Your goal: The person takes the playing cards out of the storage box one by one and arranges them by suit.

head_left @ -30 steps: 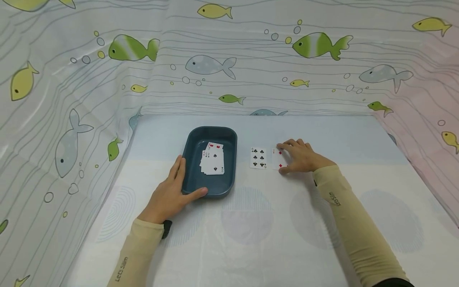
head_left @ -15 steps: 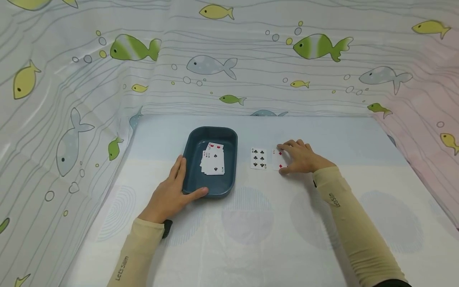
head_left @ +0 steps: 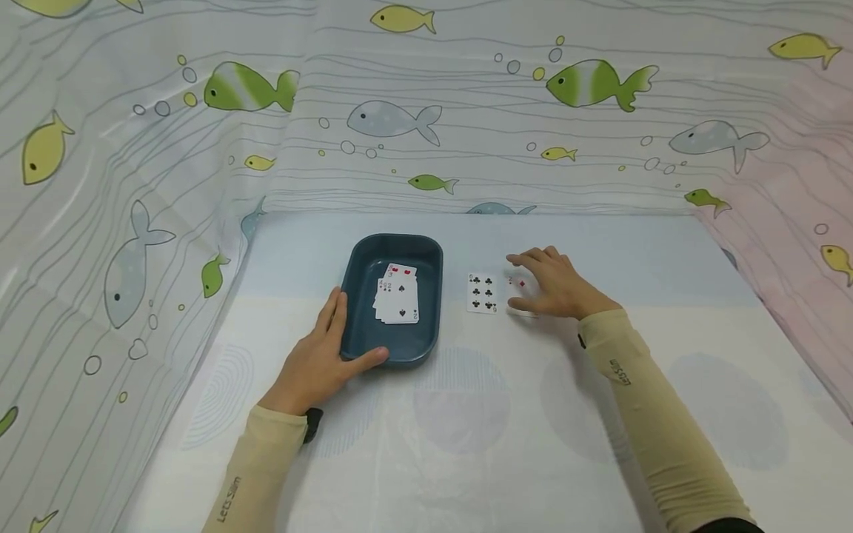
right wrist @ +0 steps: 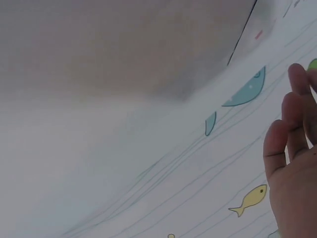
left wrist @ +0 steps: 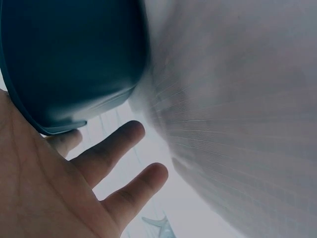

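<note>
- L hand (head_left: 320,363): rests on table (head_left: 466,444) against near-left corner of dark blue tray (head_left: 363,296); fingers (left wrist: 116,148) straight along tray's left wall, thumb along near rim. No curl round it, nothing gripped.
- Tray: holds a fanned stack of cards (head_left: 396,300), face up, black 2 on top.
- R hand (head_left: 553,285): right of tray, fingers spread and only loosely bent over red-pip card (head_left: 521,285). Card mostly hidden; whether the thumb pinches or lifts it cannot be told.
- Six of clubs (head_left: 482,293): flat on table, between tray and red-pip card, just beside the latter.
- Backdrop: fish-print cloth (head_left: 426,111) round the table.
</note>
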### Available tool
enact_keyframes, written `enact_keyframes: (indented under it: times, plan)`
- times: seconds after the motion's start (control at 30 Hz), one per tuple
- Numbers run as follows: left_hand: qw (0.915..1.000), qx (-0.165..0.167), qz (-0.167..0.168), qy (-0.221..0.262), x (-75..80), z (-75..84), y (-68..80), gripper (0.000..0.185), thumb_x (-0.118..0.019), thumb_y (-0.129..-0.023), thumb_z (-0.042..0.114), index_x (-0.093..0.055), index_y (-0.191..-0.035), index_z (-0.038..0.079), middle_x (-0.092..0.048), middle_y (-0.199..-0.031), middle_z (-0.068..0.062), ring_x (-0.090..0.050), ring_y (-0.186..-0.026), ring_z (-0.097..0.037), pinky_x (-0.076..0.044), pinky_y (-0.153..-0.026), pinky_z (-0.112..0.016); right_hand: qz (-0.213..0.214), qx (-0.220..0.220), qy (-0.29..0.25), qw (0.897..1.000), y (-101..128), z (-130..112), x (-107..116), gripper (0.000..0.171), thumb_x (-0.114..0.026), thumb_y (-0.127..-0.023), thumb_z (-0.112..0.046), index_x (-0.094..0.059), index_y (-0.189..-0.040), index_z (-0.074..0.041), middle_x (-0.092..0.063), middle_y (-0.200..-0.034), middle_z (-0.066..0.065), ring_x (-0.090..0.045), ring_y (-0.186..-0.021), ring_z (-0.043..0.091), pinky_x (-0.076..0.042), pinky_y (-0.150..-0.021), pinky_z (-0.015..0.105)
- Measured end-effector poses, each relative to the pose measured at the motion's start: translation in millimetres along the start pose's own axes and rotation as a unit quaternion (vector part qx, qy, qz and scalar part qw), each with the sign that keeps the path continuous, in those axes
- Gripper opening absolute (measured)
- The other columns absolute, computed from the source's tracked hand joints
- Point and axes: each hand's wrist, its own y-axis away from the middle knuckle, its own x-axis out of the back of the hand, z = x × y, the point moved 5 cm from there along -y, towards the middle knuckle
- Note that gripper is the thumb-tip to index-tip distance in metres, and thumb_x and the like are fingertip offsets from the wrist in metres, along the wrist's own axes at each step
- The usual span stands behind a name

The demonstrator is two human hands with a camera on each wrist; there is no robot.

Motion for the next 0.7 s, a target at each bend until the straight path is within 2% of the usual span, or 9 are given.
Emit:
enact_keyframes:
  times: [0.17, 0.43, 0.7]
  plan:
    - [1.0000, -0.002, 0.000, -0.002, -0.3, -0.1, -0.4, 0.123, -0.058, -0.082, 0.082, 0.004, -0.163, 0.014, 0.006, -0.170, 0.000, -0.037, -0.142, -0.044, -0.038, -0.108, -0.059, 0.022, 0.011, -0.017, 1.000, -1.4, -6.6, 5.8, 0.082, -0.080, -0.083, -0.045, -0.049, -0.150, -0.010, -0.052, -0.142, 0.014, -0.041, -0.126, 0.035, -0.030, -0.104, 0.056]
    - [1.0000, -0.001, -0.001, -0.006, -1.1, -2.3, -0.6, 0.122, -0.057, -0.082, 0.082, 0.004, -0.163, 0.014, 0.007, -0.170, 0.000, -0.038, -0.141, -0.046, -0.038, -0.107, -0.060, 0.025, 0.007, -0.035, 0.999, -3.5, -18.0, 11.2, 0.082, -0.077, -0.085, -0.049, -0.046, -0.152, -0.014, -0.049, -0.145, 0.012, -0.039, -0.131, 0.033, -0.025, -0.112, 0.056]
    - [1.0000, -0.005, 0.001, -0.003, -1.9, -2.6, -2.1, 0.122, -0.057, -0.083, 0.082, 0.005, -0.163, 0.014, 0.007, -0.170, 0.001, -0.038, -0.141, -0.046, -0.038, -0.107, -0.060, 0.040, 0.036, -0.030, 0.998, -9.6, -36.6, 20.5, 0.082, -0.075, -0.087, -0.051, -0.045, -0.153, -0.014, -0.047, -0.148, 0.011, -0.039, -0.133, 0.032, -0.024, -0.113, 0.056]
